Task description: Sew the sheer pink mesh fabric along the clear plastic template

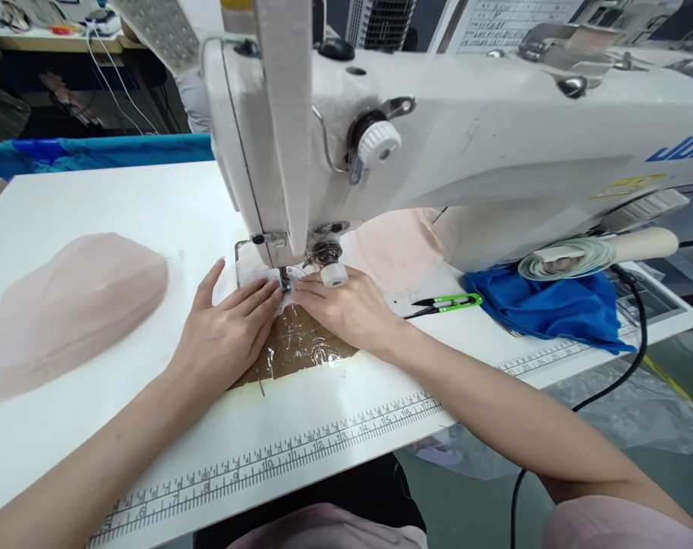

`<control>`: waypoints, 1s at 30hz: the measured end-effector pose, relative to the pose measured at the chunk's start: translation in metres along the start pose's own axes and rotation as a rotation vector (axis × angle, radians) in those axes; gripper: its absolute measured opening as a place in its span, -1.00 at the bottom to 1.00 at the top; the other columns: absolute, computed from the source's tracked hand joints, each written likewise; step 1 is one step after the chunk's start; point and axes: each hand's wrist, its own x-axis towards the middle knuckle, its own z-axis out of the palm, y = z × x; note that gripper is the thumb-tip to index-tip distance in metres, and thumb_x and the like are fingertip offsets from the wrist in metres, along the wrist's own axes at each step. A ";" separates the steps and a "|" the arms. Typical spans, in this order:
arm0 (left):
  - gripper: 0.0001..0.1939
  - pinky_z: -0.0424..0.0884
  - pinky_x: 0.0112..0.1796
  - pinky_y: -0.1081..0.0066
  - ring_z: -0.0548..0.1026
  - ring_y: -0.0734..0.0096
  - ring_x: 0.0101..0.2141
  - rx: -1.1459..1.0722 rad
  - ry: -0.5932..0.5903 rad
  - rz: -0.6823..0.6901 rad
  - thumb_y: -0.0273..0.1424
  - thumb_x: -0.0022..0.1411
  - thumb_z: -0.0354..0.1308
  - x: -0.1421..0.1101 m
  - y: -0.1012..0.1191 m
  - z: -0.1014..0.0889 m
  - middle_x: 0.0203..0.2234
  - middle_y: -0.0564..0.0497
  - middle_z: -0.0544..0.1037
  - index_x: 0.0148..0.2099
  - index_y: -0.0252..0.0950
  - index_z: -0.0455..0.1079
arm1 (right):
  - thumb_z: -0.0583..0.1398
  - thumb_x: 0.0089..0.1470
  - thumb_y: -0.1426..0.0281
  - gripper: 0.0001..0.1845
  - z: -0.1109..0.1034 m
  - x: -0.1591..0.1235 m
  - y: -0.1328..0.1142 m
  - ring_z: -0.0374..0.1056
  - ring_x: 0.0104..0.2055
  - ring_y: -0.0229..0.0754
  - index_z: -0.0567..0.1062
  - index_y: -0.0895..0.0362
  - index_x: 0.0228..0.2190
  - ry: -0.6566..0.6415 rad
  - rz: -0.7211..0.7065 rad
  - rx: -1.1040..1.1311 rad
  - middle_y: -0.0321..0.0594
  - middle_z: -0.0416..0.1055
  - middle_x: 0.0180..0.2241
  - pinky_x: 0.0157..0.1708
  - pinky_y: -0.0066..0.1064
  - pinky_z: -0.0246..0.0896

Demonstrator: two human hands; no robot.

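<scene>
At the presser foot [286, 285] of a white sewing machine [437, 130], my left hand [226, 328] lies flat, fingertips just left of the foot and thumb held apart. My right hand [346, 305] is on the other side, fingers stretched out flat, its fingertips partly behind the machine's white knob [334, 274]. A small piece of thin pale fabric [292, 297] shows under the foot between both hands; my fingers hide most of it. Below them is a brown patch under clear film [300, 343]. Sheer pink fabric [397, 244] lies behind my right hand.
Another sheer pink piece [88, 297] lies on the white table [152, 198] at left. To the right are green-handled thread snips [452, 303], a blue cloth [552, 305], and a pale coiled strip [569, 259]. A printed ruler [289, 454] follows the front edge; a black cable [637, 366] hangs at right.
</scene>
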 end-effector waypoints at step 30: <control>-0.70 0.25 0.14 0.08 0.54 0.27 -0.12 -0.164 -0.101 0.015 -0.50 0.39 -0.03 0.002 -0.009 -0.014 -0.10 -0.13 0.58 0.09 -0.41 0.40 | -0.02 0.19 0.66 -0.65 -0.016 -0.006 -0.025 0.41 -0.09 -0.09 0.51 0.28 -0.15 -0.100 0.128 0.194 -0.01 0.50 -0.02 -0.22 -0.30 0.37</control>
